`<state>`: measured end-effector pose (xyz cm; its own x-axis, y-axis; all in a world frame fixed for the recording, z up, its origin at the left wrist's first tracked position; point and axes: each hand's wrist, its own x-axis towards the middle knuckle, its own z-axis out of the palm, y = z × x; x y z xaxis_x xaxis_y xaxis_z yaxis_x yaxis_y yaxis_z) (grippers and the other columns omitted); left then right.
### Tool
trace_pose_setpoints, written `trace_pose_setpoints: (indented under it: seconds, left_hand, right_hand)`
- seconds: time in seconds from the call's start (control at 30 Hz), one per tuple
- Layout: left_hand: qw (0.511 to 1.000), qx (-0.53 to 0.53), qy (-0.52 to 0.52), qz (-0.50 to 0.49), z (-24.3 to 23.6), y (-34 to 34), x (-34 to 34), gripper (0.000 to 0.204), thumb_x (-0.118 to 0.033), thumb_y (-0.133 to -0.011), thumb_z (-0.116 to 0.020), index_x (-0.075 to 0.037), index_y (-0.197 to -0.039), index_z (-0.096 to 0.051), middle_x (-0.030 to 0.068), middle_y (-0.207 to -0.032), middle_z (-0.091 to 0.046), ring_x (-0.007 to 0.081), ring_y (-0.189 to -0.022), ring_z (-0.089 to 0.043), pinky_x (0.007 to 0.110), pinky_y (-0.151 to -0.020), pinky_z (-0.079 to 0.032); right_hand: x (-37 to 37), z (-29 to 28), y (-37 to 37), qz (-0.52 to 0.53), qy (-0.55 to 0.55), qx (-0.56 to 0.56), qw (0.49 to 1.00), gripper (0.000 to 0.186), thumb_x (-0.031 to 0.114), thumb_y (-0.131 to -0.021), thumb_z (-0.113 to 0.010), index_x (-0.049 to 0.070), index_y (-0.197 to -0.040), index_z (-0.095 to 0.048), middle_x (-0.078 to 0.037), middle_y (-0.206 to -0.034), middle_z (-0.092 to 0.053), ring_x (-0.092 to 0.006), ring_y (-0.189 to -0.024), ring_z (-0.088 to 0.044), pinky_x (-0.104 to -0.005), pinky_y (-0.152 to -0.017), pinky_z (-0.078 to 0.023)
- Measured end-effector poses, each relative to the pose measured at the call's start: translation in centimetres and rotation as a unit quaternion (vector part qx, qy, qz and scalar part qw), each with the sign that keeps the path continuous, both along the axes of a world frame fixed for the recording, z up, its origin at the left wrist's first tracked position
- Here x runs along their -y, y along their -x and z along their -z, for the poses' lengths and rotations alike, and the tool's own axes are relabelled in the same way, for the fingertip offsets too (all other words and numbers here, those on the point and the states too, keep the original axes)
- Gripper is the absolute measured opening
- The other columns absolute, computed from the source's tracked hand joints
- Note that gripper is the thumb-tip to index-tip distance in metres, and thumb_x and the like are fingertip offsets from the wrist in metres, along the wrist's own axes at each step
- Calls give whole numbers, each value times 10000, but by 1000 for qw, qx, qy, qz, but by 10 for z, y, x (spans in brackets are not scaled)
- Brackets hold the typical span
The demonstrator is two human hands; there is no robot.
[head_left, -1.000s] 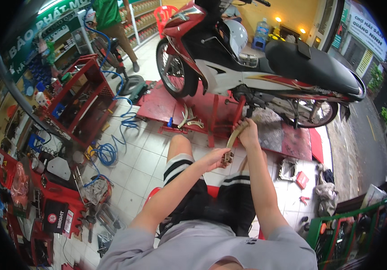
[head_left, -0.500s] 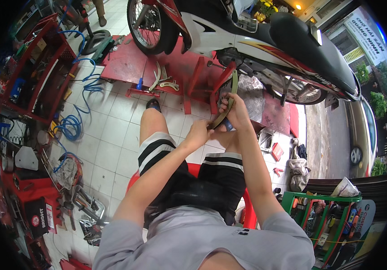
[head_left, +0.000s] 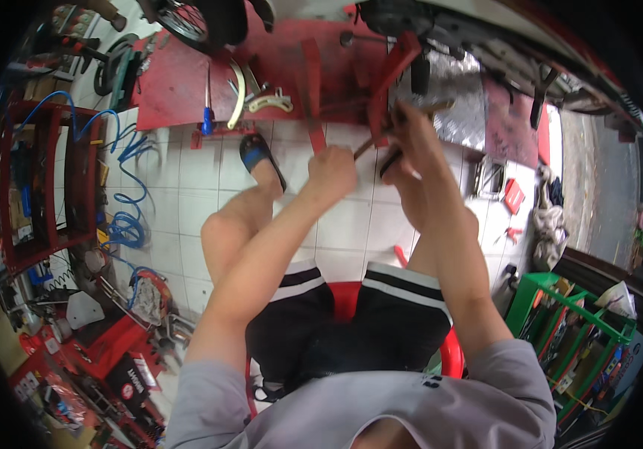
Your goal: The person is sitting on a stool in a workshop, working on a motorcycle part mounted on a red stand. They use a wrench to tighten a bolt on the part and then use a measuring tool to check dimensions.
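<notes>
A long, narrow, curved olive-brown strip (head_left: 366,147) is stretched between my two hands, over the floor in front of the red platform (head_left: 172,82). My left hand (head_left: 333,170) is closed round its near end. Higher up and farther right, my right hand (head_left: 413,141) grips it, blurred by motion, and the far end sticks out beyond the fingers. What the strip is made of I cannot make out. On the platform's near left part lie a blue-handled screwdriver (head_left: 207,120) and two pale curved pieces, a slim one (head_left: 240,93) and a broader one with holes (head_left: 270,102).
A motorcycle (head_left: 486,37) stands on the platform beyond my hands, behind a red metal stand (head_left: 312,82). At left are a red rack (head_left: 56,179) and a coiled blue hose (head_left: 127,228). A green tool shelf (head_left: 553,299) stands at right. White tiles (head_left: 232,161) cover the floor.
Both hands and the strip have moved forward from my knees, and the strip now slants more to the right. The view has tipped down, bringing both sandalled feet into sight.
</notes>
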<state>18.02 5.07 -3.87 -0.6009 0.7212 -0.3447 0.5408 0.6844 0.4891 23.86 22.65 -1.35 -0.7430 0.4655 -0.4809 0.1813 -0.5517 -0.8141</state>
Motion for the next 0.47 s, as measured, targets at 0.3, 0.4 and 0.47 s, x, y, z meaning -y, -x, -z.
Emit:
trace_pose_setpoints:
  seconds: [0.3,0.4,0.47]
  left_hand:
    - [1000,15,-11,-13,-11,22,-14,222,-241,-799,-627,-40,-879,-681,151,-828,-673,333,-795,-667,443,-702,-534]
    - [999,26,-9,-32,-16,21,-11,263,-273,-809,-650,-36,-913,-692,164,-851,-678,350,-809,-662,443,-733,-525]
    - [999,20,9,-38,-31,22,-9,306,-309,-811,-674,-50,-972,-696,186,-973,-677,370,-857,-657,435,-770,-524]
  right_hand:
    - [-16,-21,-3,-32,-40,1,999,327,248,-960,-433,-24,-1032,-599,-134,-984,-641,-254,-931,-635,-396,-874,-506]
    - [-22,-15,-7,-21,-5,-11,1000,339,244,-950,-447,-40,-1034,-613,-135,-1003,-640,-252,-934,-633,-397,-897,-495]
    - [-22,-17,-9,-15,-2,-13,1000,347,260,-947,-453,-21,-1066,-617,-140,-1012,-641,-259,-942,-632,-382,-936,-474]
